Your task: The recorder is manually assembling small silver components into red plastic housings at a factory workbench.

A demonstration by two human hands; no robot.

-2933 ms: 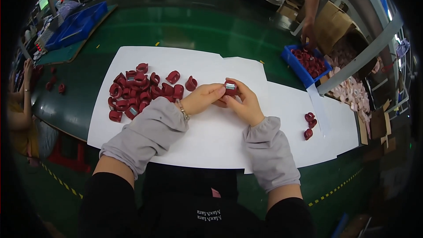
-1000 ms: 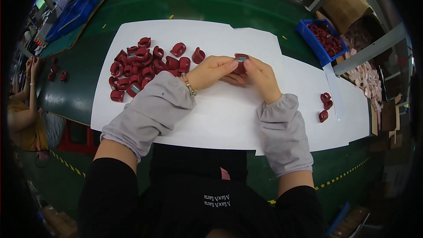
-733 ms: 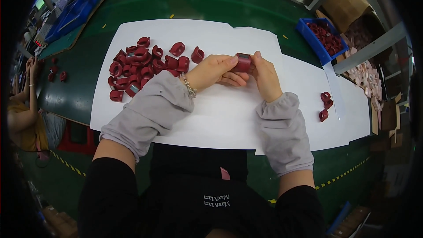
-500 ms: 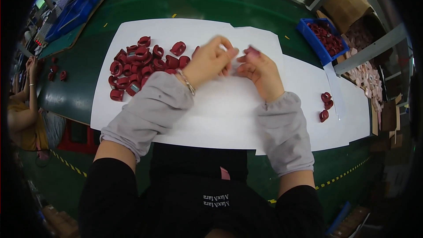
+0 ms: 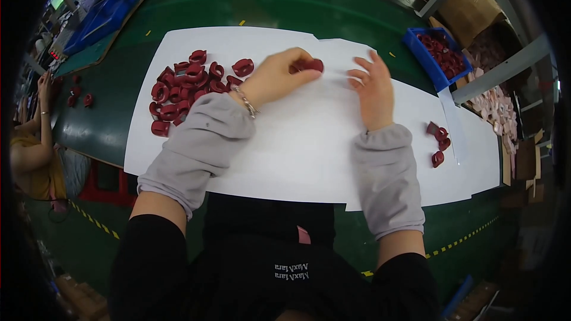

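Observation:
My left hand (image 5: 275,78) is closed around a dark red ring-shaped piece (image 5: 315,66), which shows between thumb and fingers. To its right, my right hand (image 5: 376,89) is held over the white sheet (image 5: 297,148), fingers apart and nothing in them. A pile of similar red pieces (image 5: 184,86) lies on the sheet left of my left hand, and my wrist partly covers its edge. One separate red piece (image 5: 242,67) rests just beyond that wrist. Several more red pieces (image 5: 441,142) sit toward the right side of the sheet.
A blue bin (image 5: 437,56) full of red pieces stands at the far right, beside a metal post (image 5: 505,68) and a heap of pale pink pieces (image 5: 495,107). Another person's arm (image 5: 43,113) and a few red pieces (image 5: 74,92) are at the left on the green table (image 5: 95,125).
My right hand has moved right and opened, and the red piece it held is gone from it. One more piece shows by the right-hand group. A piece now shows clearly in my left hand.

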